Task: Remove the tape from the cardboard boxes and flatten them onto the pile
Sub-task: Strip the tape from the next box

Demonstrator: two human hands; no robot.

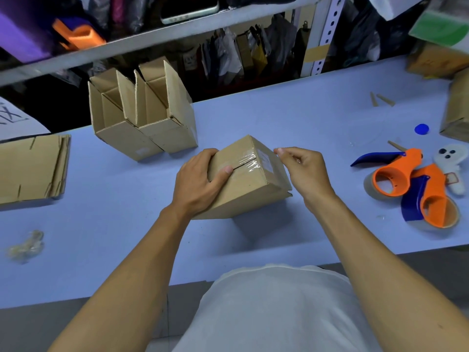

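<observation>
A small brown cardboard box (250, 184) stands tilted on the blue table, its taped end facing up. Clear tape (250, 158) runs along the seam of that end and looks wrinkled. My left hand (200, 179) grips the box's left side, thumb lying on the taped face. My right hand (302, 168) hovers at the box's right upper edge, thumb and forefinger pinched together; a thin strip of tape may be between them, but I cannot make it out. A pile of flattened boxes (30, 168) lies at the far left.
Two open boxes (142, 118) stand behind, near the table's far edge. Two orange-and-blue tape dispensers (411, 189) and a white controller (449, 161) lie at right. A crumpled tape wad (25, 246) sits front left. More boxes (456, 107) are at the right edge.
</observation>
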